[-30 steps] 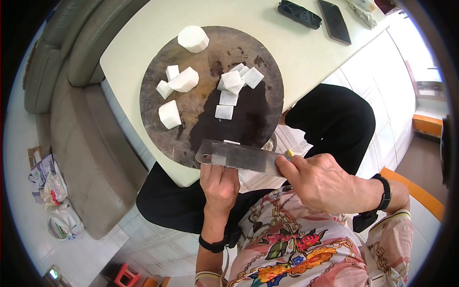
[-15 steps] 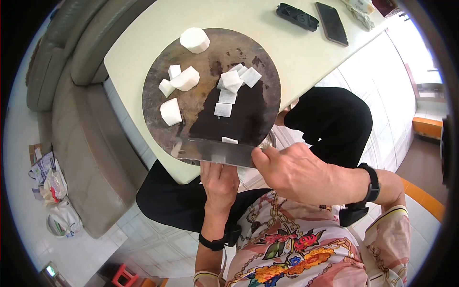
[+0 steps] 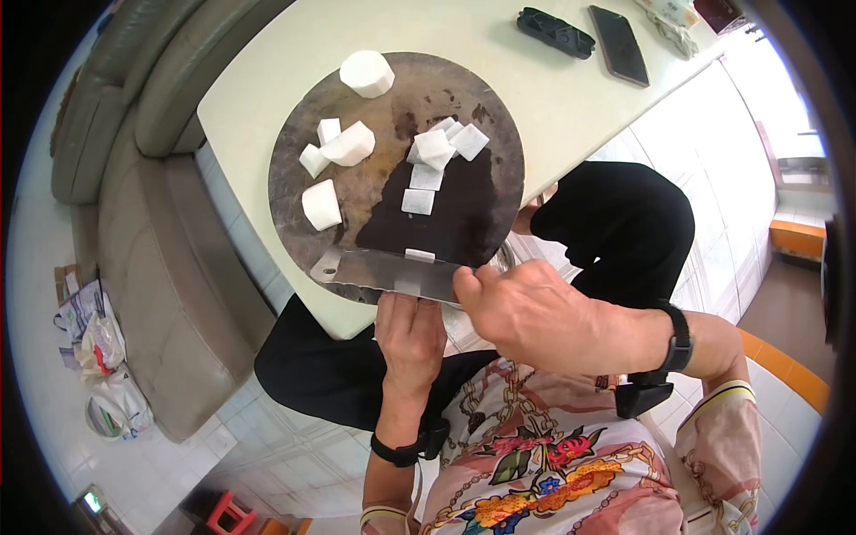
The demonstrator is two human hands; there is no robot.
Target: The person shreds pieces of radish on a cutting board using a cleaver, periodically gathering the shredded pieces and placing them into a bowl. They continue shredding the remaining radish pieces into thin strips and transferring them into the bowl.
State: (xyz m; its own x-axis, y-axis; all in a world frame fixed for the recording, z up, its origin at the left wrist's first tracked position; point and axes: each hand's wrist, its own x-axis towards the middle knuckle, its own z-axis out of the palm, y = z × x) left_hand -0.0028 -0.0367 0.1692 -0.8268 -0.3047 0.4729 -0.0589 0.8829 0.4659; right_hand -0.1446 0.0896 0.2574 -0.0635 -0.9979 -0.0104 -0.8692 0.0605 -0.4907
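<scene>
My right hand (image 3: 526, 308) is closed around the handle of a wide cleaver (image 3: 374, 270), whose blade lies across the near edge of a round, dark-stained chopping board (image 3: 308, 245). My left hand (image 3: 410, 339) is just on the near side of the blade, its fingers pressed together. The blade hides the fingertips and whatever they grip. A white piece (image 3: 419, 255), apparently peeled radish, shows past the far edge of the blade. Flat white slices (image 3: 418, 201) run up the board to a small overlapping pile (image 3: 434, 149). Thicker white chunks (image 3: 322, 205) sit at the left.
The board rests at the corner of a pale table (image 3: 241, 98). A bigger white chunk (image 3: 366, 74) is near its far rim. A black case (image 3: 555, 33) and a phone (image 3: 619, 45) lie farther back. A grey sofa (image 3: 169, 294) stands left of the table.
The cleaver has shifted slightly left and away from me, with my right hand following. My left hand has barely moved. The slices and chunks keep their arrangement.
</scene>
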